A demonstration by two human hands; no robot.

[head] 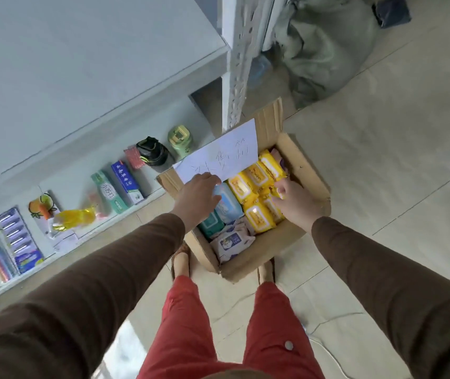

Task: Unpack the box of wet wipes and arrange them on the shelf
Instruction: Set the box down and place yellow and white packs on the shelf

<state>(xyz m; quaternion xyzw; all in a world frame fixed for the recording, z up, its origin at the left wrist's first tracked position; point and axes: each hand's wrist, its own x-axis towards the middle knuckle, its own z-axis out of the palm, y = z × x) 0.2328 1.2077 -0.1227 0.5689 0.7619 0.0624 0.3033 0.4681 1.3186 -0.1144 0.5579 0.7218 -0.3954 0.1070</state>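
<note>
Wet wipe packs, yellow ones [256, 198], are touched by the loosely open right hand [296, 203] inside the brown cardboard box [270, 242]; the left hand [196, 201] is spread open over a blue pack [228, 205].

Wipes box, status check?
Both hands in the box: left hand on blue pack, right hand on yellow packs. Paper sheet overhangs the opening.

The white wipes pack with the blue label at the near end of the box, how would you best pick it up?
Probably from straight above: the white wipes pack lies flat, label up, on top, with the cardboard box wall close against its near side. A grip across its two long edges looks best, since neither the left hand nor the right hand covers it.
</note>
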